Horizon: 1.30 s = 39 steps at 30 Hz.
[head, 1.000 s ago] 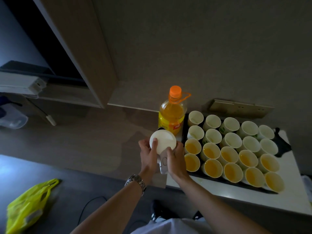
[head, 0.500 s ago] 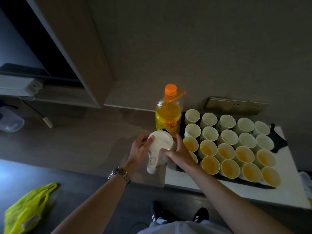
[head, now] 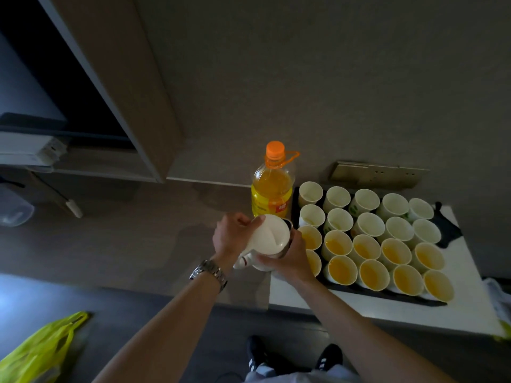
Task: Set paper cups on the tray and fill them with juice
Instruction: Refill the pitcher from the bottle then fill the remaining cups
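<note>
A dark tray [head: 294, 192] on the white table holds several paper cups [head: 369, 226]. The near rows hold orange juice, and the far rows look empty. A juice bottle [head: 272, 190] with an orange cap stands just left of the tray. In front of the bottle sits a white kettle-like jug [head: 269, 239] with a white lid that stands tilted up. My left hand [head: 231, 236] pinches the lid's left edge. My right hand [head: 290, 255] grips the jug's body from the right, next to the tray's near-left cups.
A yellow-green plastic bag [head: 38, 352] lies on the floor at lower left. A wall socket panel [head: 376, 172] sits behind the tray. A clear plastic container [head: 13, 211] and a cable are at far left. My shoes [head: 258, 355] show below the table [head: 387, 308].
The jug's lid has tipped up from flat to tilted under my left hand. My right hand has shifted round to hold the jug's body. The camera view moved slightly.
</note>
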Each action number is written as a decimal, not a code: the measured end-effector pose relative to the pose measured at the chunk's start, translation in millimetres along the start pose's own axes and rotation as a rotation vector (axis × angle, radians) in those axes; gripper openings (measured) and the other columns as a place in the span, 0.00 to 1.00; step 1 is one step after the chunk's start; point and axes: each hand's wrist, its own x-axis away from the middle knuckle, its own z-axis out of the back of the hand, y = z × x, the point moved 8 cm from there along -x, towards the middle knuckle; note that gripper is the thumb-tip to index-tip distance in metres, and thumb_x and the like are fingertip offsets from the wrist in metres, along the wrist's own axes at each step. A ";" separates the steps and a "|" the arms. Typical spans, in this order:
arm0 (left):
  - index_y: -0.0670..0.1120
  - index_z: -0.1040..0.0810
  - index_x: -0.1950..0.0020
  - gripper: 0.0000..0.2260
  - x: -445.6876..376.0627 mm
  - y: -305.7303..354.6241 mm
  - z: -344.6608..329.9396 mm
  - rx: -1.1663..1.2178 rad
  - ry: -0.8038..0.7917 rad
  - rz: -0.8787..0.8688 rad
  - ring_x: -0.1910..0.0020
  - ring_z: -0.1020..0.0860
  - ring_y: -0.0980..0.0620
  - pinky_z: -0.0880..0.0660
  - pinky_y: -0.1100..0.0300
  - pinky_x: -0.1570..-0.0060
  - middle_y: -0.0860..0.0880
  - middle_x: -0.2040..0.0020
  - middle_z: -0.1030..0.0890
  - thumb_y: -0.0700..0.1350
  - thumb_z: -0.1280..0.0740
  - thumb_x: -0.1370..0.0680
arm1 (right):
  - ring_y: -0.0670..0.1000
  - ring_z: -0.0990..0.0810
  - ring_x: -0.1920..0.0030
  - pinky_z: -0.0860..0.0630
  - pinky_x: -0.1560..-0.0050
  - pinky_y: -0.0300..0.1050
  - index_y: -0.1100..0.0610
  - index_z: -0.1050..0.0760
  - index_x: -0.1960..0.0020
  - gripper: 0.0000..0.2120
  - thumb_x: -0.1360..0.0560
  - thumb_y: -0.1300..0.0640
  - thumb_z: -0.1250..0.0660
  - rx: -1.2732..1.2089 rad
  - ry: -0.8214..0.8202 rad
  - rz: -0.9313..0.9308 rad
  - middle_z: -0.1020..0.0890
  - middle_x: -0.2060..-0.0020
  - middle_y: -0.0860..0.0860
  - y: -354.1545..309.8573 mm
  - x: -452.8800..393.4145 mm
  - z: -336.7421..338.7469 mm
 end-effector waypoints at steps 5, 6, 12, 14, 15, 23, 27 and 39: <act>0.55 0.17 0.49 0.22 16.7 21.8 -6.1 -0.152 -0.011 -0.112 0.56 0.17 0.51 0.19 0.53 0.54 0.56 0.57 0.16 0.70 0.34 0.28 | 0.49 0.21 0.43 0.19 0.56 0.43 0.53 0.43 0.38 0.48 0.49 0.47 0.17 -0.086 0.060 -0.028 0.24 0.43 0.49 8.5 15.0 -16.5; 0.55 0.19 0.44 0.22 21.5 24.6 -7.9 -0.186 -0.020 -0.152 0.53 0.18 0.50 0.20 0.53 0.51 0.55 0.53 0.16 0.70 0.34 0.28 | 0.50 0.20 0.43 0.17 0.54 0.49 0.52 0.43 0.40 0.48 0.49 0.48 0.17 -0.100 0.091 -0.037 0.24 0.43 0.50 12.4 16.0 -18.8; 0.50 0.33 0.24 0.29 31.7 27.7 -20.6 -0.357 -0.086 -0.292 0.33 0.25 0.45 0.37 0.41 0.28 0.49 0.33 0.21 0.64 0.41 0.21 | 0.52 0.18 0.47 0.16 0.59 0.56 0.48 0.44 0.41 0.49 0.50 0.45 0.15 -0.092 0.163 -0.079 0.23 0.43 0.53 19.1 16.4 -25.0; 0.48 0.36 0.23 0.28 33.7 31.4 -21.8 -0.419 -0.100 -0.308 0.33 0.26 0.44 0.36 0.40 0.28 0.48 0.32 0.22 0.60 0.41 0.19 | 0.51 0.18 0.46 0.16 0.56 0.56 0.47 0.41 0.39 0.50 0.52 0.44 0.15 -0.103 0.172 -0.073 0.22 0.43 0.51 20.2 15.9 -26.1; 0.47 0.36 0.23 0.27 35.1 34.7 -21.4 -0.451 -0.099 -0.321 0.34 0.25 0.44 0.34 0.39 0.29 0.47 0.33 0.22 0.60 0.42 0.18 | 0.50 0.18 0.45 0.16 0.54 0.57 0.46 0.39 0.36 0.52 0.53 0.42 0.15 -0.115 0.173 -0.063 0.21 0.42 0.49 21.0 15.5 -26.7; 0.46 0.30 0.36 0.16 37.0 47.9 -12.1 -0.408 -0.106 -0.370 0.46 0.19 0.42 0.25 0.44 0.42 0.45 0.43 0.18 0.55 0.43 0.17 | 0.41 0.22 0.39 0.21 0.40 0.42 0.44 0.33 0.30 0.48 0.46 0.44 0.16 -0.090 0.142 -0.022 0.20 0.40 0.41 8.5 24.0 -25.2; 0.49 0.27 0.34 0.16 34.2 42.5 5.4 -0.171 -0.119 -0.365 0.52 0.18 0.42 0.24 0.49 0.52 0.46 0.50 0.16 0.55 0.46 0.15 | 0.36 0.22 0.41 0.23 0.43 0.35 0.41 0.32 0.33 0.45 0.45 0.50 0.14 -0.077 0.121 -0.043 0.20 0.41 0.38 9.1 25.1 -24.1; 0.46 0.29 0.69 0.22 28.3 5.6 12.9 0.541 -0.366 -0.043 0.73 0.27 0.61 0.29 0.65 0.65 0.56 0.74 0.24 0.37 0.46 0.15 | 0.43 0.22 0.38 0.23 0.36 0.54 0.40 0.30 0.37 0.41 0.46 0.46 0.16 -0.072 0.093 0.045 0.20 0.42 0.39 -9.4 24.4 -17.4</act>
